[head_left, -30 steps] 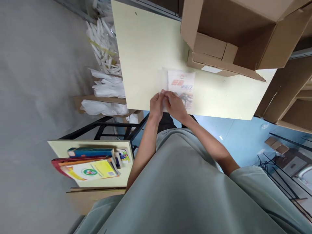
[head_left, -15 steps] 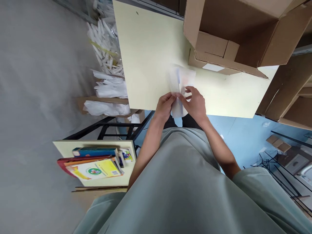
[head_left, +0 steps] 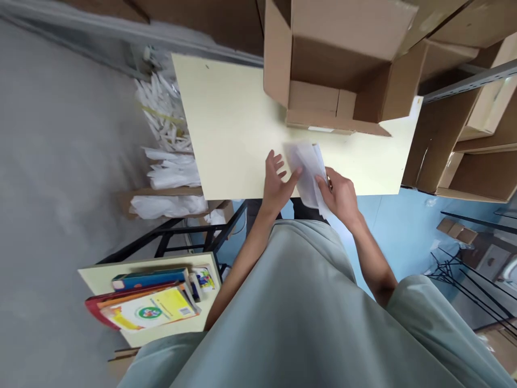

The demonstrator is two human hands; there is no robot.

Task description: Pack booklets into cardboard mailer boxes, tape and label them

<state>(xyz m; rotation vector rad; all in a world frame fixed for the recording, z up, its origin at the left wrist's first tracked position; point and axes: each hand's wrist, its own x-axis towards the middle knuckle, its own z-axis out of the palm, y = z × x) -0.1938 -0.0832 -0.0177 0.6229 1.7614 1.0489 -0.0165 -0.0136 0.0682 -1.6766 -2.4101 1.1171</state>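
A whitish, partly see-through sheet-like packet (head_left: 306, 164), with layers that look folded or parted, is held above the front edge of the pale table (head_left: 230, 129). My right hand (head_left: 341, 196) pinches its right side between thumb and fingers. On the other side is my left hand (head_left: 278, 182), its fingers spread apart and only the thumb reaching the packet's left face. Whether that thumb presses on it I cannot tell. What lies inside the packet, if anything, is blurred.
An open cardboard box (head_left: 319, 97) stands on the table behind the packet. Bundles of white plastic (head_left: 169, 172) lie left of the table. Books (head_left: 157, 307) rest on a lower shelf at the left. More cardboard boxes (head_left: 480, 167) are at the right.
My left fingers have let go and spread, after both hands pinched the packet. The packet has turned and tilted in my right hand. The view has shifted, showing more behind the table.
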